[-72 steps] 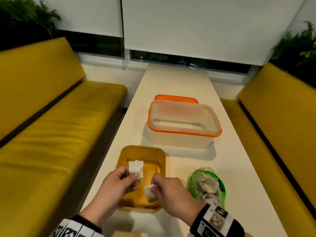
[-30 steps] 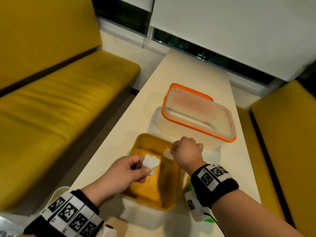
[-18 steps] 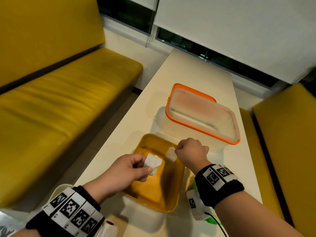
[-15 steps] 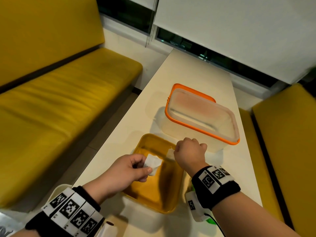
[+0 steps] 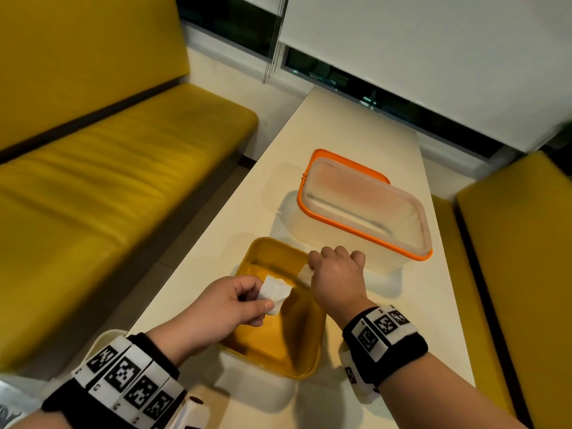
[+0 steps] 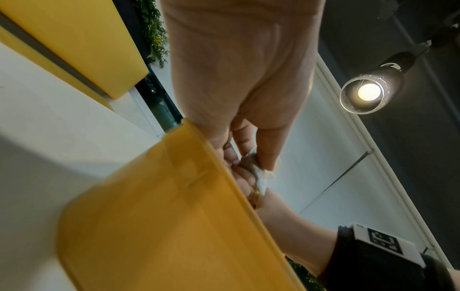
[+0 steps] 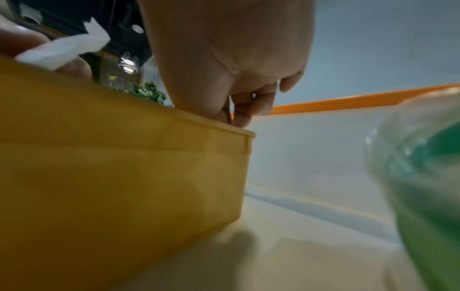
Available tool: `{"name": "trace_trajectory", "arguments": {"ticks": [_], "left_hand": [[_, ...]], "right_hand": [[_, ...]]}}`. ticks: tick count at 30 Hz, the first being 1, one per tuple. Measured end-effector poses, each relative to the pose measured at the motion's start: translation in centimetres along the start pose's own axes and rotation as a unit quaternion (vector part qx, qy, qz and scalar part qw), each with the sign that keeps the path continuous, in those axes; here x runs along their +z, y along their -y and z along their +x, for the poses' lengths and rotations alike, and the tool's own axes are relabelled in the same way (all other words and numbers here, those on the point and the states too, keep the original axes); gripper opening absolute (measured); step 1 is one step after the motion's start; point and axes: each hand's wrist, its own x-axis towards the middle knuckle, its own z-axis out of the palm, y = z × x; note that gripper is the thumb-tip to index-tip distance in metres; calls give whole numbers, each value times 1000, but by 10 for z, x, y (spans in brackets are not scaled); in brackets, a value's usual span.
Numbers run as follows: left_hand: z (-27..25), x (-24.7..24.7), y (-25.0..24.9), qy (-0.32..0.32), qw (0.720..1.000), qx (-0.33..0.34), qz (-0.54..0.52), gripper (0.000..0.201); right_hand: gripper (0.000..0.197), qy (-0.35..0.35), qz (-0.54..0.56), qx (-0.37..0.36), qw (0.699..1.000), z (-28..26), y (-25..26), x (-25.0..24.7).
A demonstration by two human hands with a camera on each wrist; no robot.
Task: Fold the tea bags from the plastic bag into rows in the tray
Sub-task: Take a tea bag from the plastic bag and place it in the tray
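Note:
A yellow tray (image 5: 272, 351) sits on the white table near me. My left hand (image 5: 260, 297) pinches a white tea bag (image 5: 274, 292) over the tray's left side; the left wrist view shows that tea bag (image 6: 260, 177) between thumb and fingers. My right hand (image 5: 312, 267) is curled at the tray's far right corner and pinches a second tea bag (image 5: 306, 272), mostly hidden by the fist. In the right wrist view the right hand's fingers (image 7: 239, 114) dip behind the tray wall (image 7: 124, 157). The green plastic bag (image 7: 428, 177) lies blurred at the right.
A clear container with an orange rim (image 5: 362, 212) stands just beyond the tray, on an orange lid. Yellow benches run along the left (image 5: 108, 181) and the right (image 5: 520, 274) of the narrow table (image 5: 340, 134). A window and blinds close off the far end.
My right hand carried its tea bag from the tray's near edge to the far right corner. The left hand kept its tea bag over the tray. The head view swung left and down.

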Motion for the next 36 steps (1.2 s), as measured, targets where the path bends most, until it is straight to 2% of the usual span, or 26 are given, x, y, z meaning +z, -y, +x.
{"name": "trace_trajectory", "arguments": {"ticks": [4,9,19,25,30,33,36], "left_hand": [[-1,1,-1,-3,1000,0,5,35],[0,1,0,-7,1000,-2,-1,34],[1,-1,0,2,1000,-5,8,35],[1,-1,0,6,1000,-15,1,34],[3,0,-2,7,999,-42,-7,30],[5,3,-7,-2,998,-59,-2,13],[7,8,-14,-12,998,-56,6,17]], "right_hand": [[27,14,-11,-24,1000,-5,2,3],[31,32,-24,-49,998,-6,3,3],[33,21,-24,52,998,4,11,-3],[37,43,-10,88,995,9,8,0],[35,56,44,111,991,8,3,-12],[37,63,84,123,987,5,-1,-26],[34,61,155,138,976,2,-6,-39]]}}
